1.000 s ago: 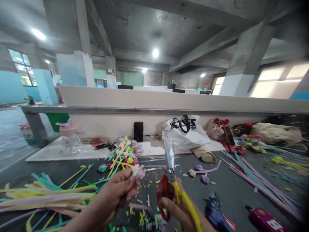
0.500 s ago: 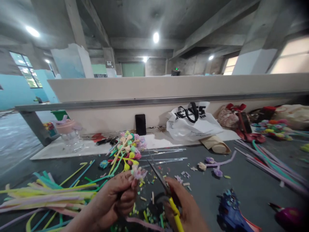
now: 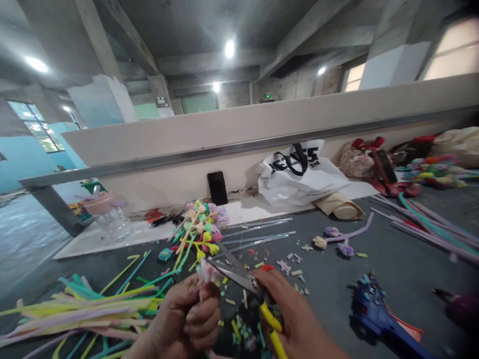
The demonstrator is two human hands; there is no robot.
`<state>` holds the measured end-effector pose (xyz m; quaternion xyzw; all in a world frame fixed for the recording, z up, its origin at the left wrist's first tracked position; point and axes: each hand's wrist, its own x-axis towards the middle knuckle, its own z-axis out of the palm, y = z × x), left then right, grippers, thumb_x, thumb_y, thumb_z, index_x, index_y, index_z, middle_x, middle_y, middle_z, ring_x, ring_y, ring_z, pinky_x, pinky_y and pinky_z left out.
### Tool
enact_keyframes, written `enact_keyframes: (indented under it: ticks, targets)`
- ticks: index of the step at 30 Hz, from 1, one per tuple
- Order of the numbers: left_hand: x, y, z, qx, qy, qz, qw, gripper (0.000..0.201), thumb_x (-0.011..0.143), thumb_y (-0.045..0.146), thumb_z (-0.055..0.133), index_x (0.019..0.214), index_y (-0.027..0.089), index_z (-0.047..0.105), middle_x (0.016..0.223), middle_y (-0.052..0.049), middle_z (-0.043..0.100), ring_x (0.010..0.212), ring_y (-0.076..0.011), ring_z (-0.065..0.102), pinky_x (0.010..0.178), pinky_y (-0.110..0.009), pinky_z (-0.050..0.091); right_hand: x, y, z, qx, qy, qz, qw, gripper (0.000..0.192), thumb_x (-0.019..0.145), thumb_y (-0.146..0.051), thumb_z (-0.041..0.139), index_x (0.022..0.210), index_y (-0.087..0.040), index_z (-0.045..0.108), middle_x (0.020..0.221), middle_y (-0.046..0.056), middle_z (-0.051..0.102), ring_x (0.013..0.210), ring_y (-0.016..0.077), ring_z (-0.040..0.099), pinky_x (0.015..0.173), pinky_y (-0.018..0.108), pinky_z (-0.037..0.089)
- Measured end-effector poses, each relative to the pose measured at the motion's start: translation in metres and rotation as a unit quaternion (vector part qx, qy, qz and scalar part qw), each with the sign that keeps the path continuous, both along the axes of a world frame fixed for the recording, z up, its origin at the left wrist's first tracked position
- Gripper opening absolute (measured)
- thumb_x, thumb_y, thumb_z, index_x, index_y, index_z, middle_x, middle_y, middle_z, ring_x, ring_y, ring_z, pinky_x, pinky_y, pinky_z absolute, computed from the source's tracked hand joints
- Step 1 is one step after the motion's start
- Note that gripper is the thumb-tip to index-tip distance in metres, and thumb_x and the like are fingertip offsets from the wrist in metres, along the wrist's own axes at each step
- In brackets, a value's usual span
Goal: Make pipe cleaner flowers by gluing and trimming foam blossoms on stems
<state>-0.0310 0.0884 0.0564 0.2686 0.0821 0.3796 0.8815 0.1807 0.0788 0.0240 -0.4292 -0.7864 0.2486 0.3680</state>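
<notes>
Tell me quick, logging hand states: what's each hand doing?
Left hand: closed on a pink fuzzy flower.
Right hand: closed on scissors.

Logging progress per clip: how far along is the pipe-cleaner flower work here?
Done: a bunch of finished flowers lies on the table. In hand: the left hand pinches a small pink flower, and the right hand has the scissors at it. Left: a pile of uncut pipe cleaners.

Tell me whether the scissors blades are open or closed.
Open: the scissors in the right hand show two blades spread in a narrow V, tips at the fuzzy flower held by the left hand.
</notes>
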Motion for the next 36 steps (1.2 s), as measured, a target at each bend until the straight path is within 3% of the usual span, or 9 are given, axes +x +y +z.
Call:
enact_keyframes:
  ticks: [9, 14, 18, 27, 31, 36]
  targets:
    - [0.003, 0.0, -0.006, 0.01, -0.013, -0.022, 1.0, 0.014, 0.077, 0.022, 0.057, 0.067, 0.013, 0.057, 0.041, 0.01, 0.025, 0.032, -0.001, 0.013, 0.033, -0.012, 0.019, -0.003, -0.008, 0.008, 0.008, -0.028, -0.049, 0.998, 0.072, 0.051, -0.002, 0.046, 0.119, -0.026, 0.045, 0.117, 0.007, 0.049, 0.107, 0.0231, 0.049, 0.087, 0.033, 0.042]
    - [0.002, 0.001, -0.006, 0.005, -0.003, -0.014, 1.0, 0.011, 0.077, 0.021, 0.056, 0.07, 0.014, 0.057, 0.042, 0.01, 0.025, 0.032, -0.0011, 0.012, 0.033, -0.012, 0.019, -0.004, -0.004, 0.011, 0.003, 0.051, -0.017, 0.999, 0.056, 0.062, -0.008, 0.048, 0.116, -0.024, 0.047, 0.108, 0.006, 0.055, 0.096, 0.0196, 0.054, 0.082, 0.029, 0.045]
    - [0.001, 0.001, -0.004, -0.001, 0.045, 0.003, 0.999, 0.013, 0.08, 0.022, 0.054, 0.069, 0.015, 0.053, 0.043, 0.009, 0.027, 0.033, -0.001, 0.013, 0.034, -0.012, 0.019, -0.005, -0.002, 0.007, -0.019, 0.112, -0.001, 0.993, 0.05, 0.068, -0.01, 0.047, 0.116, -0.024, 0.045, 0.101, 0.003, 0.058, 0.087, 0.0168, 0.056, 0.074, 0.025, 0.047]
    - [0.01, -0.003, 0.009, 0.047, 0.198, 0.093, 0.975, 0.024, 0.078, 0.035, 0.059, 0.067, 0.017, 0.046, 0.041, 0.01, 0.031, 0.033, -0.0017, 0.015, 0.034, -0.014, 0.014, -0.007, 0.0, 0.004, -0.028, 0.114, 0.007, 0.993, 0.05, 0.065, -0.009, 0.045, 0.112, -0.023, 0.046, 0.088, 0.0, 0.057, 0.077, 0.0138, 0.057, 0.068, 0.021, 0.046]
    - [0.002, 0.002, 0.018, 0.114, 0.335, 0.149, 0.923, 0.032, 0.075, 0.045, 0.058, 0.067, 0.016, 0.047, 0.041, 0.01, 0.032, 0.034, -0.0019, 0.014, 0.036, -0.016, 0.01, -0.005, 0.0, 0.006, -0.025, 0.112, -0.016, 0.993, 0.046, 0.069, -0.011, 0.045, 0.113, -0.023, 0.046, 0.084, -0.002, 0.057, 0.076, 0.0134, 0.057, 0.066, 0.02, 0.046]
    - [-0.01, 0.005, 0.035, 0.307, 0.49, 0.202, 0.79, 0.035, 0.08, 0.047, 0.05, 0.063, 0.016, 0.05, 0.051, 0.005, 0.038, 0.045, -0.0065, 0.029, 0.043, -0.018, 0.02, -0.006, -0.004, 0.009, 0.003, 0.095, -0.021, 0.995, 0.038, 0.074, -0.018, 0.049, 0.112, -0.024, 0.048, 0.093, 0.002, 0.059, 0.081, 0.0156, 0.058, 0.07, 0.022, 0.047]
